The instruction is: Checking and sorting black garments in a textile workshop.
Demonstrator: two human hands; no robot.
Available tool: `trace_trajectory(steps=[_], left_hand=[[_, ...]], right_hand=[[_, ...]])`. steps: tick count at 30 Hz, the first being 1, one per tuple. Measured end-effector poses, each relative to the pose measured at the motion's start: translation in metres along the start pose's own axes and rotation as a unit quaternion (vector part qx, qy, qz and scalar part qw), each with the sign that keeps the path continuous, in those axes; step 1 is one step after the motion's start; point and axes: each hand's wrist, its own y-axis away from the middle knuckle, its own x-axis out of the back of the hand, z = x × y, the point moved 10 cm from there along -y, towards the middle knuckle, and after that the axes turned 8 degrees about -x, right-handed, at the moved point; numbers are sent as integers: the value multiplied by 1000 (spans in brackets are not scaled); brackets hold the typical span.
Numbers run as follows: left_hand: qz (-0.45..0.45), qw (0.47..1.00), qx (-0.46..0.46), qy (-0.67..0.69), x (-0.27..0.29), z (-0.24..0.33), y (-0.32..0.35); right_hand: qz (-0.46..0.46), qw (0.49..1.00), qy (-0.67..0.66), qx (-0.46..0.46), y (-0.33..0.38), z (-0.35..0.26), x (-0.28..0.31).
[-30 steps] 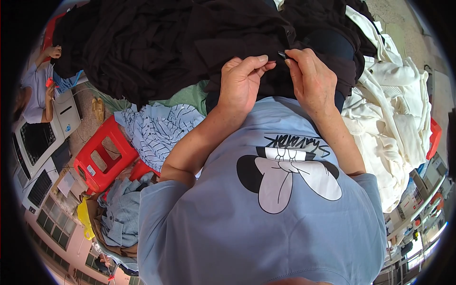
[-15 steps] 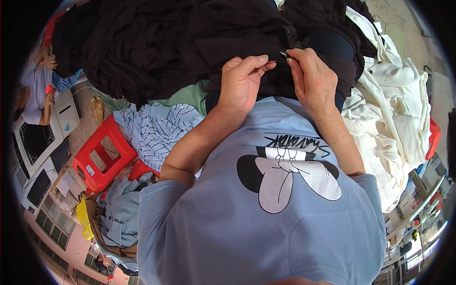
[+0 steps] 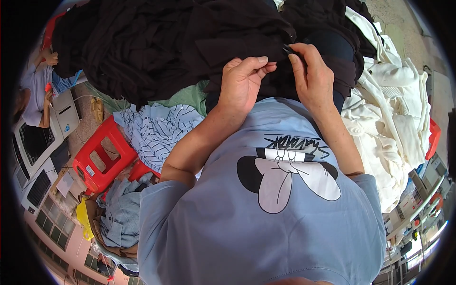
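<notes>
Scene: a person seen from above, in a light blue printed shirt [image 3: 266, 223], both forearms reaching up toward twelve o'clock into a heap of clothing.
Black garment [image 3: 247, 42]: a dark, crumpled piece of cloth at the top centre, part of a larger black pile that spreads from ten to one o'clock; both hands meet on its near edge.
Left hand [image 3: 242, 85]: fingers curled closed, thumb and fingertips pinching a fold of the black cloth.
Right hand [image 3: 311, 78]: just at three o'clock of the left hand, fingers closed around a small dark tool [image 3: 289, 49] whose tip touches the cloth; what kind of tool it is cannot be told.
Handling: the cloth looks soft, limp and light, likely to sag and slide rather than hold a shape; judged best taken by pinching an edge or seam close to the working point, with the fold kept taut between the hands.
Count, hands at work: two.
Count, tools: one.
Count, clothing heaps: one black, one cream-white [image 3: 394, 123] at three o'clock, one blue-grey [image 3: 118, 213] at eight o'clock, plus one pale striped garment [image 3: 152, 133] at nine o'clock.
Count, red plastic stools [image 3: 102, 156]: one clearly seen, at nine o'clock.
Others: one more person [image 3: 35, 90] at the far left edge.
</notes>
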Motion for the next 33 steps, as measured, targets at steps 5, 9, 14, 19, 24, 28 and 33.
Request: trace_trajectory(steps=[5, 9, 14, 19, 24, 28, 33], left_hand=[[-12, 1000, -6, -4, -2, -2, 0], [-16, 1000, 5, 2, -3, -3, 0], [-14, 1000, 2, 3, 2, -4, -1], [-11, 1000, 12, 7, 0, -4, -1], [-12, 1000, 13, 5, 0, -4, -1], [-9, 1000, 12, 2, 0, -4, -1], [-7, 1000, 14, 0, 0, -5, -2]], right_hand=[[-17, 989, -134, -53, -5, 8, -11], [-47, 985, -143, -86, -6, 12, -19], [-25, 978, -172, -114, -7, 26, -13], [-5, 992, -127, -15, -1, 5, -1], [-8, 998, -17, 63, 5, -12, -1], [12, 994, 37, 103, 7, -17, -2], [23, 990, 57, 126, 7, -21, -3]])
